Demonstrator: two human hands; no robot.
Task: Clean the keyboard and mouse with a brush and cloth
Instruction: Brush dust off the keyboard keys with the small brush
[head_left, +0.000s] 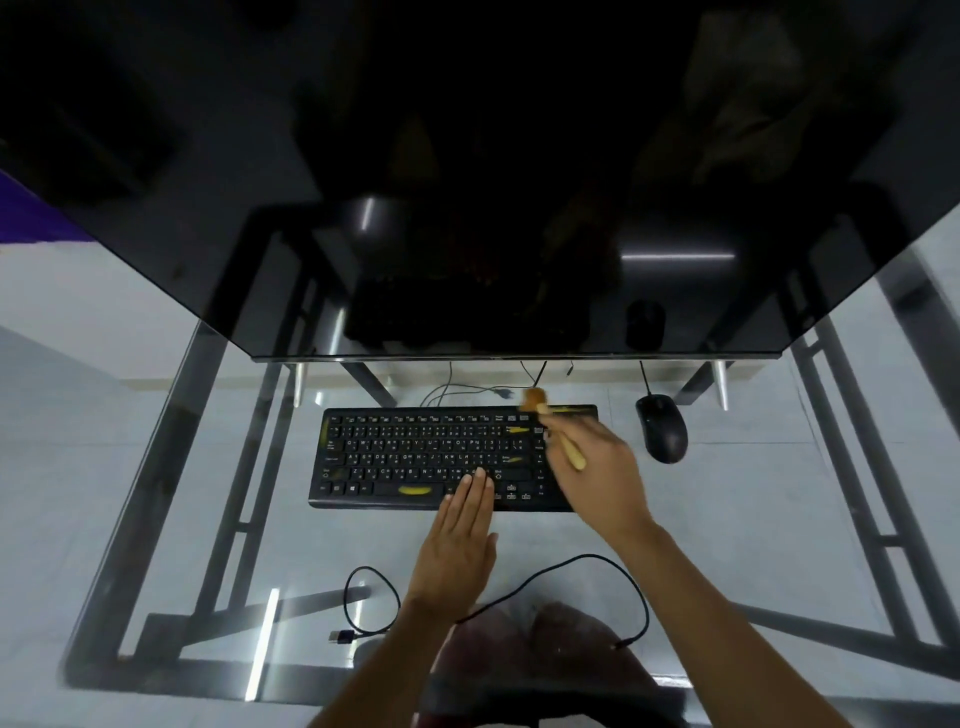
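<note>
A black keyboard (415, 452) with yellow marks lies on the glass desk (182, 519). My right hand (597, 478) grips a wooden-handled brush (556, 431); its bristle head sits over the keyboard's top right corner and is blurred. My left hand (460, 540) lies flat, fingers together, with the fingertips pressing the keyboard's lower right keys. A black wired mouse (662, 427) rests to the right of the keyboard, apart from both hands. No cloth is in view.
A large dark monitor (493, 208) overhangs the back of the desk. A loose black USB cable (374, 603) curls on the glass in front of the keyboard. More cables (457, 389) trail behind the keyboard. The desk's metal frame (872, 493) shows through the glass.
</note>
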